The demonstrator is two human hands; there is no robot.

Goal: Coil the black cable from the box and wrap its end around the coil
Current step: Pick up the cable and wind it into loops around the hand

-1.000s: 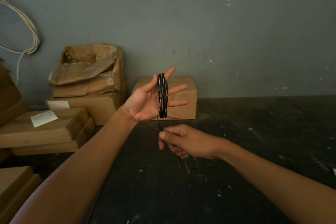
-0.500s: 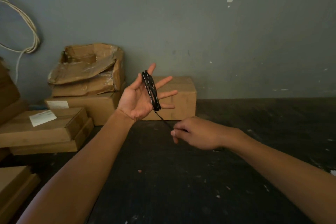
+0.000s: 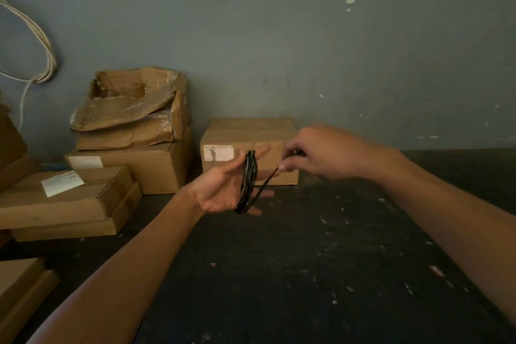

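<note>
At the centre of the frame the person's left hand (image 3: 223, 190) is held palm up with fingers straight, and the thin black cable coil (image 3: 247, 181) is looped around those fingers. The right hand (image 3: 315, 152), just right of it, pinches the cable's loose end (image 3: 268, 181), drawn taut from the coil's lower edge. Behind both stands a closed brown cardboard box (image 3: 248, 131).

Grey wall (image 3: 307, 45) (scuffed), dark floor (image 3: 293, 274)

Coil (image 3: 247, 181) around the left hand (image 3: 223, 190); right hand (image 3: 315, 153) right of it, closed box (image 3: 248, 145) behind.
</note>
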